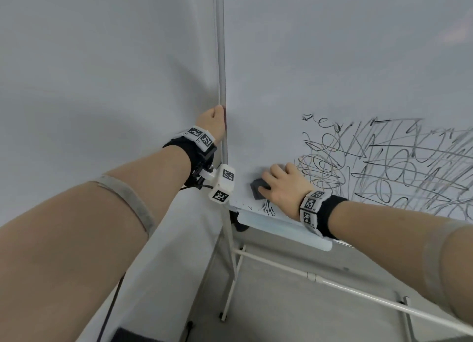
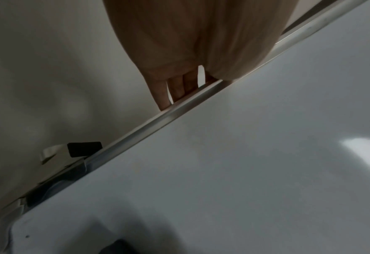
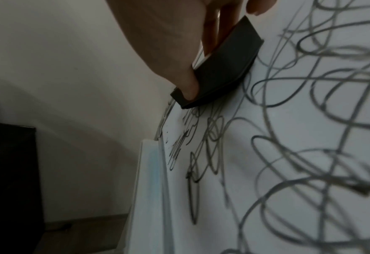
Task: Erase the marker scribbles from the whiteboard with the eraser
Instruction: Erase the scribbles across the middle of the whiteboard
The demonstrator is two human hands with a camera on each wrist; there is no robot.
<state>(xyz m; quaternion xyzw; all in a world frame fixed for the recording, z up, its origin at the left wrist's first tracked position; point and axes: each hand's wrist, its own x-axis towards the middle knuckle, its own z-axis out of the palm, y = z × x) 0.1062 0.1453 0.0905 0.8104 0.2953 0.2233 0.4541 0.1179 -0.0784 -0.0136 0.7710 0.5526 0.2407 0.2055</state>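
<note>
Eraser: the dark eraser (image 1: 258, 188) lies flat against the whiteboard (image 1: 332, 59), low near its left edge, just above the tray (image 1: 281, 226).
Scribbles: black marker scribbles (image 1: 384, 167) cover the board's lower right, starting just beside my knuckles; a small patch of marks (image 1: 268, 209) sits right under the eraser by the bottom edge.
Right hand: my right hand (image 1: 286, 188) pinches the eraser, thumb on its near side, fingers curled over its back, pressing it to the board.
Left hand: my left hand (image 1: 213, 122) grips the board's metal side frame (image 1: 220, 59), fingers (image 2: 177, 89) hooked behind the edge, thumb side on the front.
Stand: white legs and a crossbar (image 1: 281, 264) show beneath the tray.
</note>
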